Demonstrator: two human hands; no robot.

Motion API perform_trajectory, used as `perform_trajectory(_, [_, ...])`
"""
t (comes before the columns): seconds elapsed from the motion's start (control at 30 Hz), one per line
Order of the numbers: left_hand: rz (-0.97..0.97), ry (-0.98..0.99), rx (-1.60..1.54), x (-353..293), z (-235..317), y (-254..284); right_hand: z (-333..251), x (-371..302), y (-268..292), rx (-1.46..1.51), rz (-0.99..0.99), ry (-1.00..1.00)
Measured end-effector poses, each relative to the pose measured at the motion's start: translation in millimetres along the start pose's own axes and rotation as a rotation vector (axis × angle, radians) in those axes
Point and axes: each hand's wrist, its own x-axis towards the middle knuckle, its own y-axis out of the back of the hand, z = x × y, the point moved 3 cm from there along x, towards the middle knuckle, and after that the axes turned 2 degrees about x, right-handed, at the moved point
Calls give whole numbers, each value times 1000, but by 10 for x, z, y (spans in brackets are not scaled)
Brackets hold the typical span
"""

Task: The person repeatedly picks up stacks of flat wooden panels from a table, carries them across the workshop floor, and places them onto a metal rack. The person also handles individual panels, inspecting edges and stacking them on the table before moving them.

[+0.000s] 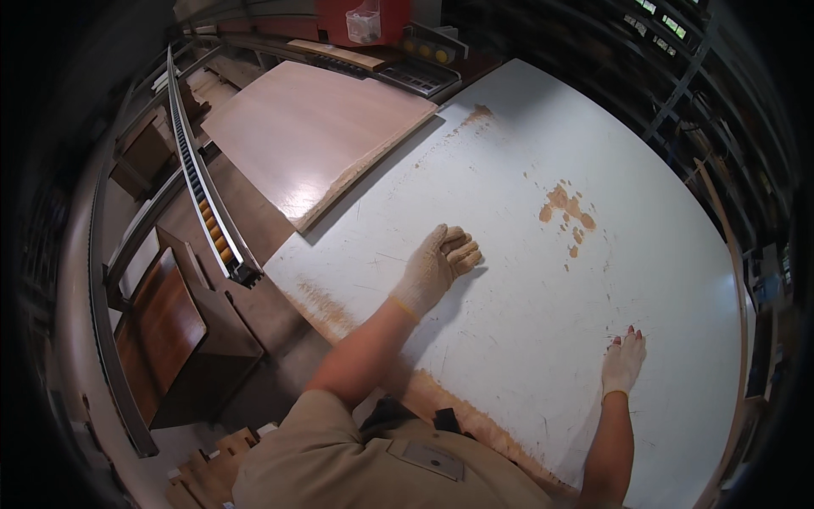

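Observation:
A large white board (500, 339) with scratches and worn brown patches lies in front of me. Just above its middle is my left hand (437, 267), in a pale knitted glove with tan-coated fingers. Those fingers are curled in and nothing shows in them. At the lower right, my right hand (625, 363) rests on the white surface, its fingers stretched forward. It wears a whitish glove with reddish fingertips and holds nothing. Beyond my left hand, a pinkish-brown panel (318, 131) with a rough, light near edge overlaps the board's far left part.
A narrow roller track (199, 182) with black and yellow rollers runs along the left. Below it stands a brown wooden cabinet-like piece (161, 331). At the back is a red machine (386, 21) carrying a clear plastic container (363, 23). Dark metal racks (678, 102) line the right.

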Motion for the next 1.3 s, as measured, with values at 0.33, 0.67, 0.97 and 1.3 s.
perform_trajectory(0.33, [262, -213, 2, 1088, 523, 229, 113, -6, -107, -18, 73, 52])
perform_trajectory(0.67, [326, -265, 48, 2259, 719, 395, 46, -5, -57, 13, 50, 18])
perform_trajectory(0.97, [338, -260, 97, 3303, 866, 398, -104, 18, 50, 85, 65, 15])
perform_trajectory(1.3, [522, -339, 203, 3753, 533, 178, -126, 47, 111, 80, 32, 7])
